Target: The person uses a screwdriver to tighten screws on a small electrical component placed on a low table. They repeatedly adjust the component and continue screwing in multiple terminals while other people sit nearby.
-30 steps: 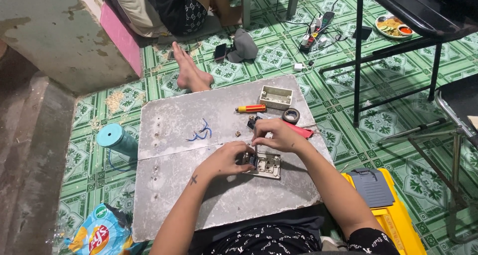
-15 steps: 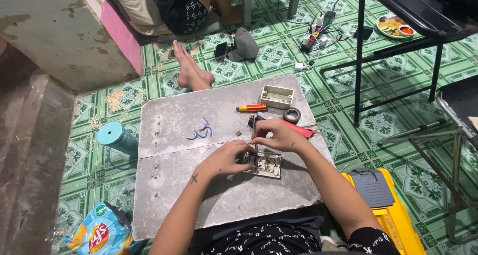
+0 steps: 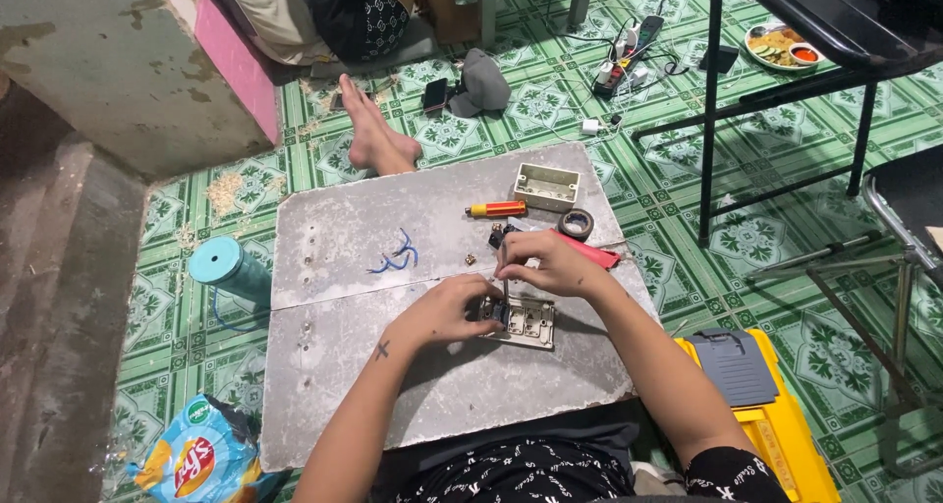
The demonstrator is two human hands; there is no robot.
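Head view: left hand (image 3: 447, 308) grips switch plate (image 3: 523, 323) on grey board (image 3: 344, 238); right hand (image 3: 542, 262) pinches thin screwdriver (image 3: 505, 285) upright into it.

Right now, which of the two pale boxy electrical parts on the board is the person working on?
The flat switch plate under both hands, near the board's middle. The other, an open-topped box, sits untouched at the far edge beside the orange-handled screwdriver.

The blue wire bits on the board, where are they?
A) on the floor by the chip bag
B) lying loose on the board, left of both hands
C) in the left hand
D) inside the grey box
B: the blue wire lies loose on the grey board, apart from both hands.
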